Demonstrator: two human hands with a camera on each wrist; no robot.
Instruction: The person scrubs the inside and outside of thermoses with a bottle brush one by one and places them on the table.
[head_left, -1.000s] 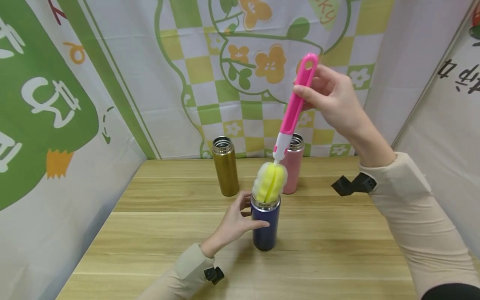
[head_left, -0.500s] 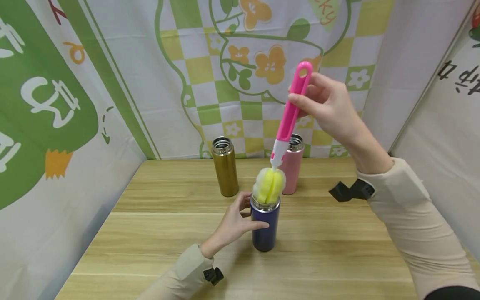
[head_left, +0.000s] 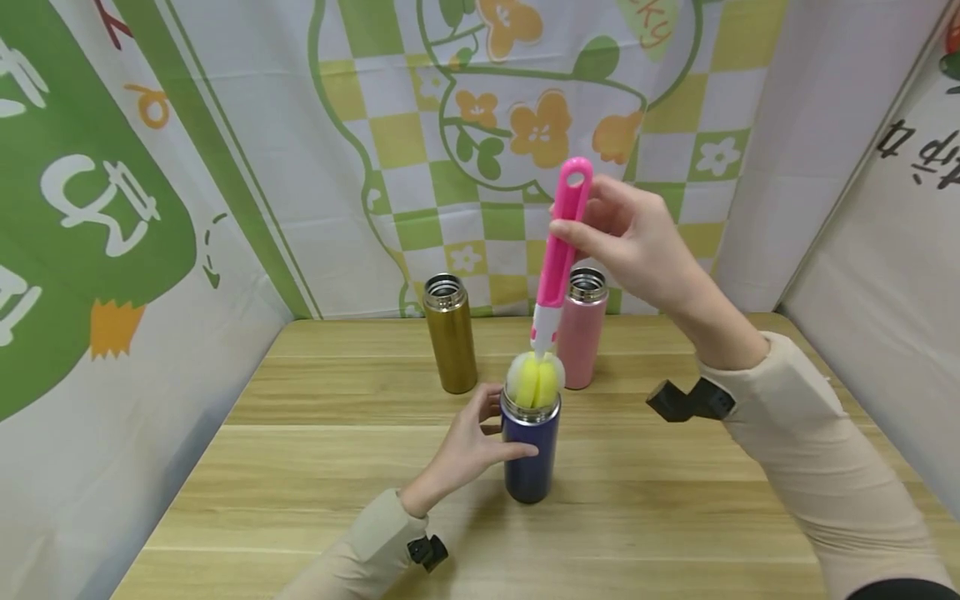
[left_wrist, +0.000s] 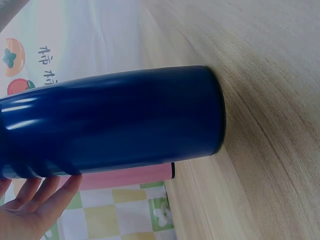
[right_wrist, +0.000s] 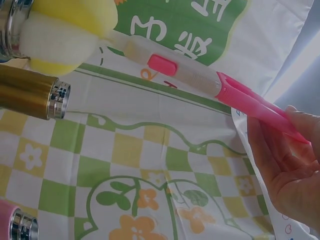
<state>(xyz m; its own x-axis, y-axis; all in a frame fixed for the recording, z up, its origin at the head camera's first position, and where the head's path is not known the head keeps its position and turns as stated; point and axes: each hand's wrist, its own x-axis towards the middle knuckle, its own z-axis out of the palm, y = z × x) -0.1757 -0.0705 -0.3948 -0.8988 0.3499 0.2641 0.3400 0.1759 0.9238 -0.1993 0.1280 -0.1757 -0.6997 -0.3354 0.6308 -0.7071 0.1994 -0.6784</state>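
A dark blue flask (head_left: 529, 458) without a lid stands upright on the wooden table, and my left hand (head_left: 468, 442) grips it from the left, thumb across its front. In the left wrist view the fingers (left_wrist: 60, 200) touch the flask's side. My right hand (head_left: 637, 242) pinches the pink handle of a bottle brush (head_left: 562, 250) between thumb and fingers. The brush's yellow and white sponge head (head_left: 536, 381) sits partly inside the flask's steel mouth; its lower end is hidden there. The right wrist view shows the sponge bulging out above the rim.
Behind the blue flask stand two more lidless flasks, a gold one (head_left: 452, 342) at the left and a pink one (head_left: 583, 333) at the right. The wooden table (head_left: 337, 467) ends at a printed cloth (head_left: 495, 150) at the back.
My right hand has come down and to the left with the brush, which is now more upright. The sponge head has sunk deeper into the flask. The left hand has stayed put.
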